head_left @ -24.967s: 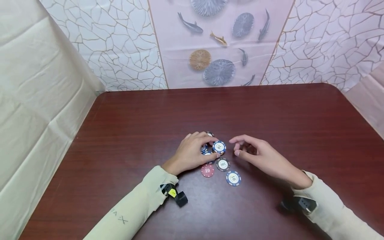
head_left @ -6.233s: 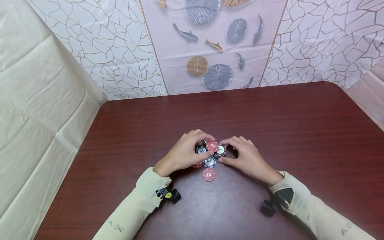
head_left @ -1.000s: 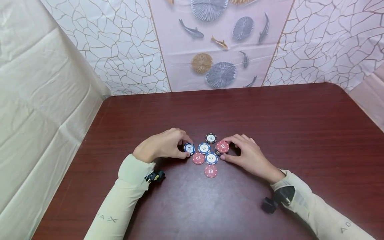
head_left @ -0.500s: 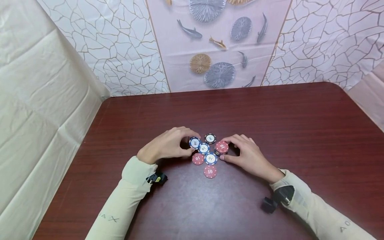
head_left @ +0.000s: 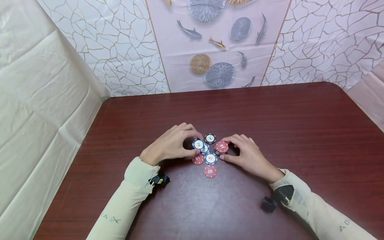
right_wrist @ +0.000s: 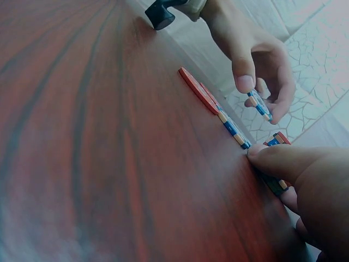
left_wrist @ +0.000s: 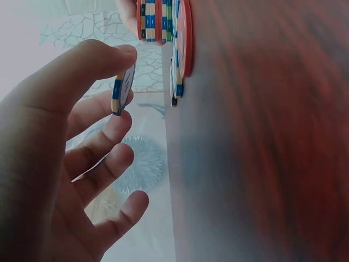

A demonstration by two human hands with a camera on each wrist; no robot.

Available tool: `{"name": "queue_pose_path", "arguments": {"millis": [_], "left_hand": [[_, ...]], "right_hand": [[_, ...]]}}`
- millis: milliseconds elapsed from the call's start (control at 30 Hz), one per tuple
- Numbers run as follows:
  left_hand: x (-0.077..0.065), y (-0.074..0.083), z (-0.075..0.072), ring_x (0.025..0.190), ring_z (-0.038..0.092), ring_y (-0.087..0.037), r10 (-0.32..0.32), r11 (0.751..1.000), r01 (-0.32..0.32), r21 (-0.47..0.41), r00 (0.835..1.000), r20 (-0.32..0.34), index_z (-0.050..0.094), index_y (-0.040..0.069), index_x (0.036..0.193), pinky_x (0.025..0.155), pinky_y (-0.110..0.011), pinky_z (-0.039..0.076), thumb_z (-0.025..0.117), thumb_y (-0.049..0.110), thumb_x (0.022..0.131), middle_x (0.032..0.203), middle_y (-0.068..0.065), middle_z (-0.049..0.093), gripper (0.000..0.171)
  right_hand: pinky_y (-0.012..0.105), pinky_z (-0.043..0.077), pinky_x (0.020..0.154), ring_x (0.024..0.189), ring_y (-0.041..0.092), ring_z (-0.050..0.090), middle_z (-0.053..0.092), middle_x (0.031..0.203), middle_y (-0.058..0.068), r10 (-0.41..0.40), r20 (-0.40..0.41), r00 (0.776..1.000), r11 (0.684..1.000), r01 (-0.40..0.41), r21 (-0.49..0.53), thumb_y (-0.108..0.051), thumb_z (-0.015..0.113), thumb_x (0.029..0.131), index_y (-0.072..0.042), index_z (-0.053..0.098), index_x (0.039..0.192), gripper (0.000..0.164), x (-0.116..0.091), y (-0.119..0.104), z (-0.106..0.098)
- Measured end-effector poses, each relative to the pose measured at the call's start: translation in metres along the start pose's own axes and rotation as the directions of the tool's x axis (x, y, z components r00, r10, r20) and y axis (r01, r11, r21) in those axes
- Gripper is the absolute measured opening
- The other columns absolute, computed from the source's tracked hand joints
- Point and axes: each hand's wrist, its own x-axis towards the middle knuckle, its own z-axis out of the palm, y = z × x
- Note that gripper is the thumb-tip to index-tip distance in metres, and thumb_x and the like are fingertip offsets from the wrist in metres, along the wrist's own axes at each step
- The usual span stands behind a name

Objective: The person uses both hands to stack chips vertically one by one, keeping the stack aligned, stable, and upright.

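My left hand (head_left: 172,143) pinches a blue poker chip (head_left: 198,144) marked 10 between thumb and index finger. In the left wrist view this chip (left_wrist: 124,90) is raised off the table and tilted, the other fingers spread below it. My right hand (head_left: 250,155) grips a short stack of poker chips (head_left: 221,146) by its sides, a red 10 chip on top. Striped edges of that stack (left_wrist: 158,21) show several chips in the left wrist view. Between the hands lie a black 100 chip (head_left: 210,138), a blue chip (head_left: 211,158) and a red chip (head_left: 197,159).
Another red chip (head_left: 210,171) lies nearest the person. One more blue chip (head_left: 205,149) is partly covered by the held one. The dark red wooden table (head_left: 192,206) ends at a patterned cloth backdrop (head_left: 220,50); a pale cloth (head_left: 45,100) hangs at left.
Over the last second my left hand has carried the blue chip rightward, from beside the group to over another blue chip. My right hand has stayed at the stack.
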Motion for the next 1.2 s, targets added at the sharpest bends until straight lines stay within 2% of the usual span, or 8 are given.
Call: {"name": "queue_pose_path", "arguments": {"millis": [233,467,600,767,933,1200], "left_hand": [[0.004,0.009,0.005,0.105,0.055,-0.009,0.015,0.999,-0.014,-0.04,1.0,0.008,0.076,0.025,0.122,0.091,-0.034,0.048,0.08,0.038,0.089,0.115,0.01,0.067,0.036],[0.01,0.018,0.012,0.108,0.057,-0.007,0.023,0.992,-0.026,-0.124,0.999,-0.023,0.076,0.022,0.124,0.094,-0.029,0.05,0.081,0.032,0.088,0.118,0.009,0.067,0.038],[0.012,0.024,0.015,0.112,0.058,-0.009,0.022,0.992,-0.027,-0.126,0.999,-0.043,0.076,0.019,0.124,0.098,-0.029,0.049,0.08,0.03,0.086,0.118,0.007,0.069,0.039],[0.014,0.031,0.019,0.112,0.059,-0.01,-0.03,0.987,0.019,-0.162,0.997,-0.068,0.076,0.018,0.125,0.096,-0.028,0.051,0.08,0.026,0.086,0.121,0.005,0.069,0.04],[0.016,0.038,0.025,0.102,0.061,-0.01,-0.077,0.975,0.055,-0.215,0.992,-0.096,0.075,0.017,0.125,0.088,-0.029,0.053,0.081,0.025,0.087,0.117,0.006,0.068,0.039],[0.02,0.051,0.032,0.099,0.061,-0.011,-0.147,0.966,0.12,-0.229,0.984,-0.104,0.075,0.016,0.127,0.087,-0.029,0.054,0.083,0.026,0.088,0.116,0.005,0.066,0.041]], "right_hand": [[0.041,0.037,0.09,0.102,0.018,0.056,0.069,0.111,-0.005,0.008,0.003,1.0,1.0,-0.008,-0.002,-0.035,0.089,0.085,-0.021,0.072,0.128,0.048,0.0,0.0,0.0],[0.043,0.038,0.091,0.105,0.02,0.057,0.07,0.113,-0.003,0.007,0.016,1.0,1.0,-0.007,0.0,-0.035,0.088,0.087,-0.02,0.071,0.129,0.048,0.0,0.001,0.0],[0.043,0.038,0.093,0.108,0.02,0.058,0.071,0.115,-0.003,0.002,0.014,1.0,1.0,-0.002,-0.003,-0.036,0.088,0.086,-0.02,0.071,0.129,0.048,0.0,0.001,0.0],[0.044,0.038,0.093,0.109,0.021,0.058,0.071,0.116,-0.003,-0.001,0.013,1.0,1.0,0.001,-0.002,-0.035,0.088,0.087,-0.02,0.071,0.129,0.048,0.0,0.0,-0.001],[0.043,0.038,0.093,0.109,0.021,0.058,0.07,0.116,-0.003,0.003,0.014,1.0,1.0,-0.003,0.008,-0.034,0.088,0.086,-0.019,0.071,0.129,0.048,-0.001,0.0,0.0],[0.045,0.038,0.094,0.111,0.023,0.059,0.071,0.119,0.0,-0.008,0.012,1.0,1.0,0.008,0.003,-0.031,0.088,0.086,-0.016,0.071,0.129,0.049,0.0,0.001,-0.001]]}}
